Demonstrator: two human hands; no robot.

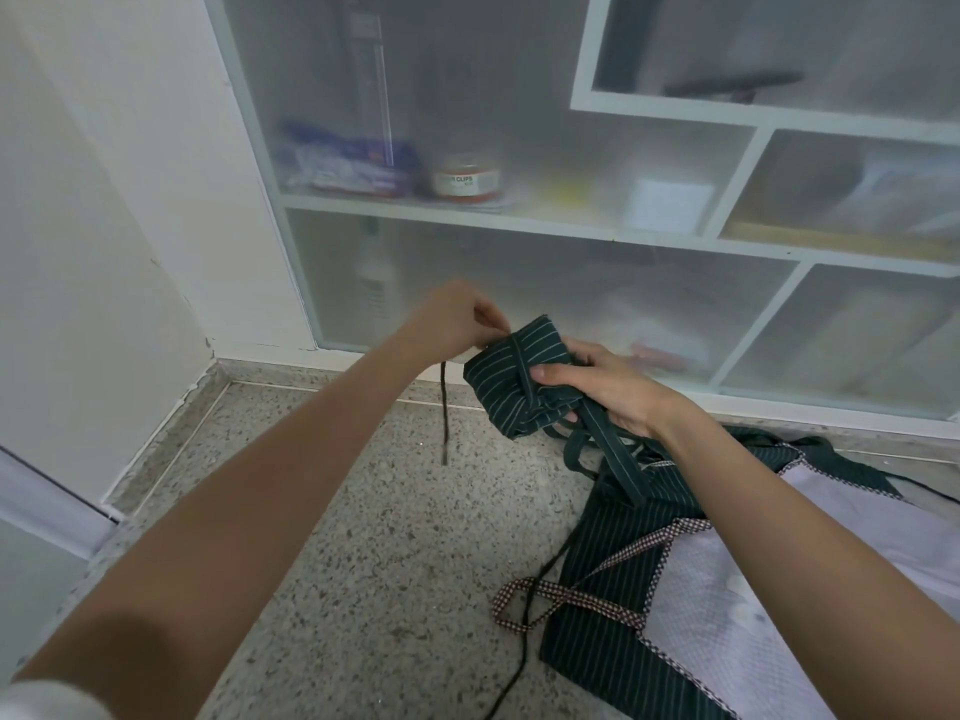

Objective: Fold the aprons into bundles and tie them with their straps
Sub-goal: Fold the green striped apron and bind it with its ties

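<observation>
A dark green striped apron is folded into a bundle [511,376], held up above the speckled floor. My right hand [602,384] grips the bundle from the right, thumb pressed on its front. A strap [522,368] runs across the bundle. My left hand [457,319] pinches that strap at the bundle's upper left edge. A thin dark strap end [444,413] hangs down below my left hand. More straps [613,454] dangle under my right hand.
Another dark striped apron [613,579] with checkered trim and a pale panel [810,605] lies spread on the floor at the lower right. A frosted cabinet [519,210] with shelves stands right behind. A white wall [104,200] closes the left side.
</observation>
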